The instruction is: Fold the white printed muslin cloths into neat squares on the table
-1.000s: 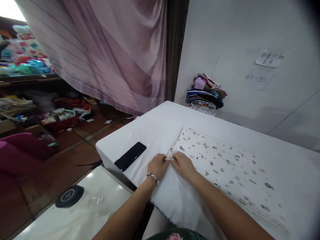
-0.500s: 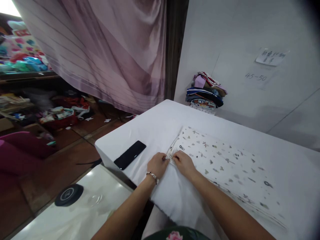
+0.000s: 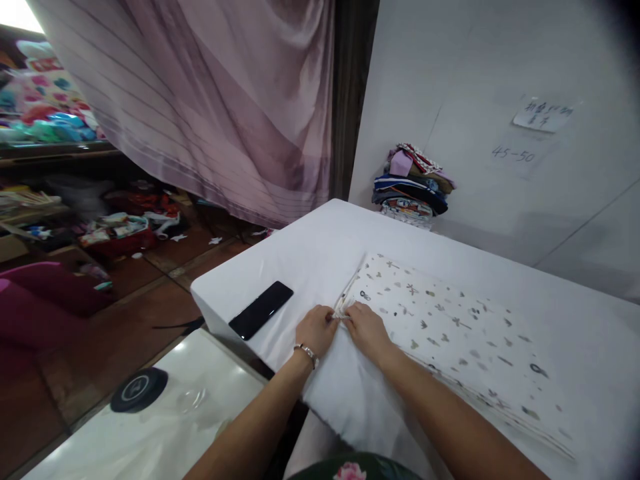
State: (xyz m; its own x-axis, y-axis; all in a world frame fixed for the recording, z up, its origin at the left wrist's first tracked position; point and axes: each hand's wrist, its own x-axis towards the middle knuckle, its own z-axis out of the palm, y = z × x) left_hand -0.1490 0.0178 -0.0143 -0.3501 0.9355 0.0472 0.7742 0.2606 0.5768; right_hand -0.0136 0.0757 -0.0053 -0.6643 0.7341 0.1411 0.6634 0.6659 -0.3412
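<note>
A folded white cloth (image 3: 450, 327) with small grey and brown printed motifs lies flat on the white-covered table (image 3: 320, 247). At its near left corner, my left hand (image 3: 317, 329) pinches the layered edge; a bracelet is on that wrist. My right hand (image 3: 365, 328) grips the same corner from the other side, its fingertips close to those of the left. The layers between the fingertips are bunched and partly hidden by the hands. Left of my hands, a black phone (image 3: 261, 310) rests on the table.
Folded textiles are stacked in a pile (image 3: 411, 183) against the white wall. A pink curtain (image 3: 240, 100) hangs behind the table. At lower left, a dark round object (image 3: 139, 390) sits on a glossy pale surface (image 3: 200, 407). A magenta chair (image 3: 45, 310) stands farther left.
The fingers of my right hand have shifted slightly at the cloth's corner. The left hand keeps its pinch, and the cloth stays in place.
</note>
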